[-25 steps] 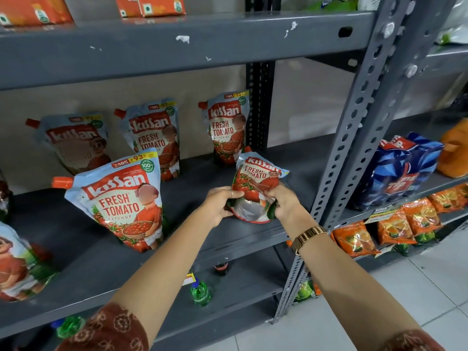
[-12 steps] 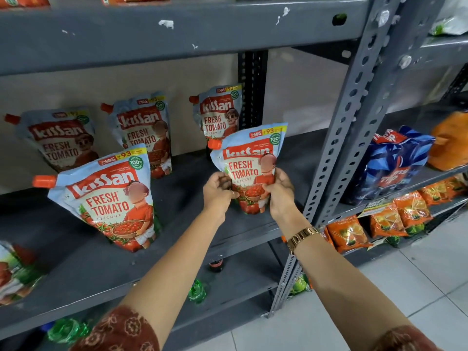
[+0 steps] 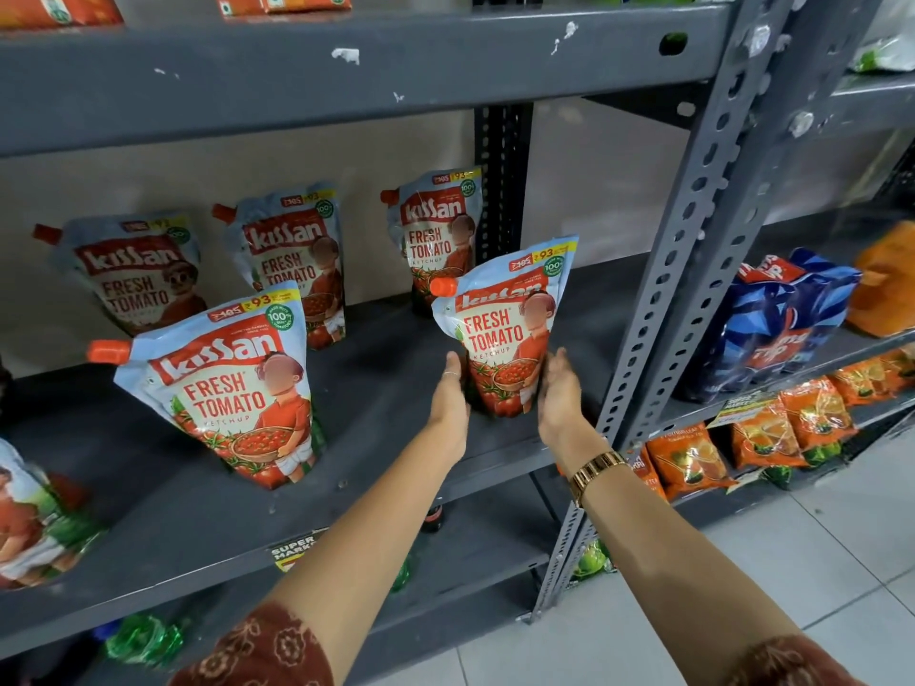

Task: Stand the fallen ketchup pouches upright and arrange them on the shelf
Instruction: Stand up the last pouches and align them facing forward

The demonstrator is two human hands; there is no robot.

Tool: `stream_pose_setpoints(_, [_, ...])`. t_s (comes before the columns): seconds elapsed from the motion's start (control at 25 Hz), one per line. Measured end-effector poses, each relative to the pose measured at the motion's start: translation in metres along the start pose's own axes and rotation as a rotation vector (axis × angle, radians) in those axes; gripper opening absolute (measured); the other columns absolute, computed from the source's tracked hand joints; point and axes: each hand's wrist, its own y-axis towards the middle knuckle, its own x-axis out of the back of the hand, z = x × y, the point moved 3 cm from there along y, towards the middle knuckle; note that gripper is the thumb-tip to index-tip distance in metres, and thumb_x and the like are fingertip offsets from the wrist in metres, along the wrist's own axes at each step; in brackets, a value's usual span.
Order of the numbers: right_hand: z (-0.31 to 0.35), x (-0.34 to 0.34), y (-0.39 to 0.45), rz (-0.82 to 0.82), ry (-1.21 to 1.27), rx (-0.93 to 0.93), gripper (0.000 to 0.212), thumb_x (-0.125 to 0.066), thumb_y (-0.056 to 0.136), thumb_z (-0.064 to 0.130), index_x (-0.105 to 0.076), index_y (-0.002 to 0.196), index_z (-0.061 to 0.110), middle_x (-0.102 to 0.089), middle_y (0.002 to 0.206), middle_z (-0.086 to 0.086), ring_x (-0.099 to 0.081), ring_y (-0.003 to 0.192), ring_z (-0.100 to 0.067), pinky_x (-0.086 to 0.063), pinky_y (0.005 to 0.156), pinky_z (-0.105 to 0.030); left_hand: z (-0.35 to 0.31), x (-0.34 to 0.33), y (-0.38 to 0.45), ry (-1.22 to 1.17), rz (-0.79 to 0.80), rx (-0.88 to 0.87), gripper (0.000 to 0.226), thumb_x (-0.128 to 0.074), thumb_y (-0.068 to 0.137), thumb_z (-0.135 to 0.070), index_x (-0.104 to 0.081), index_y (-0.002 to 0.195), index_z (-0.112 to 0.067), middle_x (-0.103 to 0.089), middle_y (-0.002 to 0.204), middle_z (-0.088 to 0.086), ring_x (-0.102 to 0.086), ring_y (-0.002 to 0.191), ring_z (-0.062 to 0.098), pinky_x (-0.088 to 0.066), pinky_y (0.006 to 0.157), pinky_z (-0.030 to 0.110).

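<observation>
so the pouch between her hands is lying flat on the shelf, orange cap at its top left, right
Not flat: in the head view the pouch stands upright on the shelf, between the left hand and right hand. Its orange cap is at top left.

Head view, downward onto shelf [image 3: 396, 368]

Ketchup pouches on the shelf [image 3: 148, 492]: six.

Five stand fully visible [image 3: 505, 329] [image 3: 232, 388] [image 3: 440, 235] [image 3: 297, 259] [image 3: 133, 274]; a sixth [image 3: 25, 517] is cut by the left edge. Two hands [image 3: 448, 403] [image 3: 559, 393].
</observation>
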Motion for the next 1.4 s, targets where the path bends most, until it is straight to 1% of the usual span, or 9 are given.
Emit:
stream_pose_setpoints(0.08, [-0.005, 0.0, 0.001, 0.03, -0.132, -0.038, 0.048, -0.023, 0.096, 0.049, -0.061, 0.106, 0.023, -0.06, 0.126, -0.008, -0.058, 0.092, -0.008, -0.045, 0.086, -0.026, 0.007, 0.0, 0.003, 0.115, 0.014, -0.005, 0.062, -0.027, 0.092, -0.055, -0.026, 0.143, -0.02, -0.024, 0.154, 0.003, -0.02, 0.142, 0.019, -0.016, 0.116, 0.037])
stream_pose_setpoints(0.24, [-0.009, -0.003, -0.001, 0.066, -0.229, -0.042, 0.053, -0.024, 0.095, 0.05, -0.053, 0.125, 0.017, -0.057, 0.132, -0.009, -0.054, 0.106, -0.017, -0.04, 0.095, -0.032, 0.013, 0.005, -0.001, 0.161, 0.025, -0.06, 0.058, -0.025, 0.093, -0.054, -0.023, 0.143, -0.027, -0.018, 0.156, 0.002, -0.013, 0.143, 0.018, -0.011, 0.117, 0.038])
stream_pose_setpoints(0.76, [-0.013, -0.003, -0.011, -0.008, -0.346, 0.062, 0.046, -0.029, 0.097, 0.043, -0.049, 0.127, 0.015, -0.057, 0.129, -0.009, -0.056, 0.1, -0.014, -0.044, 0.084, -0.029, 0.01, 0.016, -0.008, 0.082, 0.011, -0.087, 0.045, -0.032, 0.095, -0.04, -0.034, 0.137, -0.024, -0.033, 0.15, 0.002, -0.028, 0.138, 0.018, -0.024, 0.109, 0.034])
stream_pose_setpoints(0.84, [-0.011, -0.001, -0.017, -0.172, -0.47, 0.248, 0.043, -0.034, 0.097, 0.037, -0.045, 0.132, 0.013, -0.054, 0.132, -0.013, -0.054, 0.113, -0.021, -0.044, 0.092, -0.034, 0.009, 0.024, -0.013, 0.004, -0.098, -0.1, 0.045, -0.04, 0.093, -0.038, -0.041, 0.134, -0.02, -0.039, 0.147, 0.003, -0.034, 0.135, 0.019, -0.025, 0.109, 0.033])
stream_pose_setpoints(0.92, [-0.007, -0.005, -0.032, -0.336, -0.656, 0.541, 0.04, -0.04, 0.095, 0.032, -0.047, 0.128, 0.011, -0.056, 0.124, -0.017, -0.053, 0.115, -0.028, -0.044, 0.094, -0.039, 0.004, 0.042, -0.023, -0.065, -0.302, -0.132, 0.039, -0.046, 0.09, -0.031, -0.051, 0.126, -0.017, -0.049, 0.138, 0.006, -0.044, 0.127, 0.022, -0.031, 0.11, 0.038])
stream_pose_setpoints(1.04, [-0.008, -0.02, -0.051, -0.274, -0.675, 0.864, 0.024, -0.047, 0.092, 0.025, -0.054, 0.108, 0.008, -0.059, 0.107, -0.011, -0.056, 0.098, -0.024, -0.049, 0.079, -0.031, -0.008, 0.074, -0.042, -0.137, -0.542, -0.215, 0.024, -0.045, 0.087, -0.019, -0.062, 0.103, -0.014, -0.063, 0.114, 0.01, -0.056, 0.106, 0.026, -0.041, 0.102, 0.045])
stream_pose_setpoints(1.24, [-0.032, -0.053, -0.071, -0.135, -0.602, 0.828, 0.017, -0.048, 0.091, 0.022, -0.056, 0.101, 0.01, -0.059, 0.088, 0.0, -0.056, 0.085, -0.018, -0.049, 0.078, -0.036, -0.021, 0.125, -0.079, -0.089, -0.689, -0.339, 0.024, -0.039, 0.087, -0.009, -0.063, 0.085, -0.009, -0.069, 0.1, 0.017, -0.061, 0.086, 0.024, -0.049, 0.092, 0.044])
stream_pose_setpoints(1.32, [-0.045, -0.075, -0.08, -0.054, -0.582, 0.848, 0.019, -0.046, 0.09, 0.021, -0.057, 0.102, 0.01, -0.055, 0.079, 0.005, -0.053, 0.076, -0.012, -0.046, 0.072, -0.028, -0.021, 0.146, -0.092, -0.043, -0.74, -0.363, 0.023, -0.041, 0.086, -0.009, -0.064, 0.085, -0.007, -0.069, 0.095, 0.016, -0.063, 0.087, 0.028, -0.05, 0.091, 0.045])
stream_pose_setpoints(1.4, [-0.057, -0.098, -0.088, 0.031, -0.602, 0.841, 0.021, -0.046, 0.09, 0.019, -0.057, 0.105, 0.01, -0.053, 0.077, 0.011, -0.05, 0.073, -0.002, -0.039, 0.069, -0.012, -0.025, 0.169, -0.102, 0.003, -0.792, -0.394, 0.02, -0.045, 0.085, -0.01, -0.063, 0.093, -0.005, -0.067, 0.102, 0.019, -0.062, 0.095, 0.032, -0.051, 0.089, 0.043])
